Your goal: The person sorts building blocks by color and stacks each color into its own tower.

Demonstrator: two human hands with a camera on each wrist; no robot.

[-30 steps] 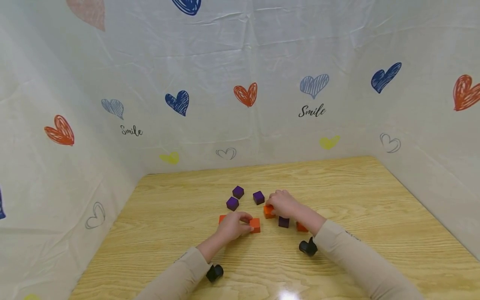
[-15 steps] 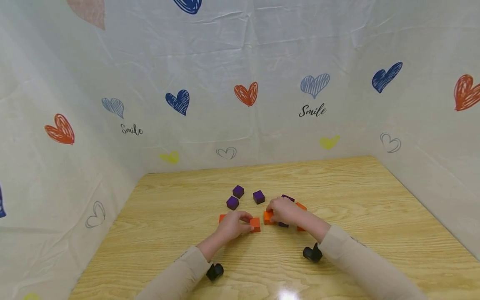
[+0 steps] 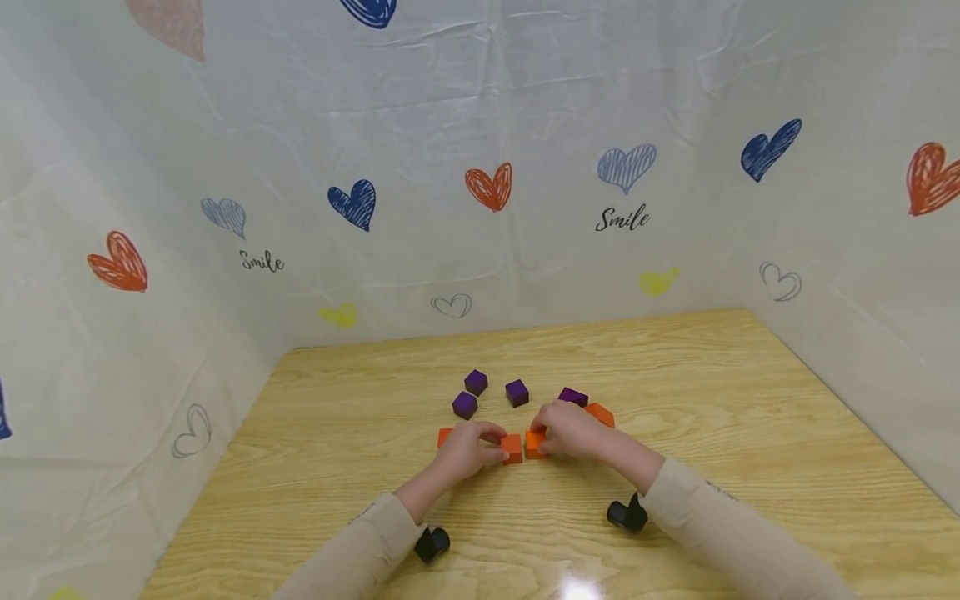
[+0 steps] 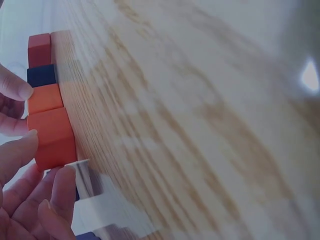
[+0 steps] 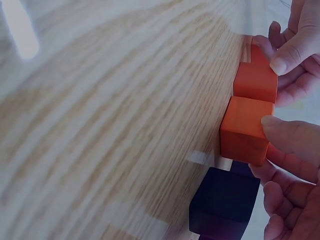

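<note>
Two orange cubes sit almost side by side on the table. My left hand (image 3: pixel 463 450) pinches the redder orange cube (image 3: pixel 512 448) between thumb and fingers. To its right, my right hand (image 3: pixel 572 429) grips a brighter orange cube (image 3: pixel 534 444), its thumb on the near side. From the head a narrow gap shows between them. In the right wrist view a dark purple cube (image 5: pixel 225 200) stands close to the held bright orange cube (image 5: pixel 245 127). Another orange block (image 3: pixel 444 436) is partly hidden behind the left hand.
Three purple cubes, among them a rear one (image 3: pixel 476 382), lie beyond the hands on the wooden table (image 3: pixel 337 417). A purple block (image 3: pixel 573 396) and an orange block (image 3: pixel 600 414) show behind my right hand. Black wrist cameras (image 3: pixel 627 514) hang under both sleeves.
My right hand has drawn its orange cube toward me, level with the left cube, and the gap between them has narrowed. Blocks behind the right hand have come into sight. My left hand stays almost still.
</note>
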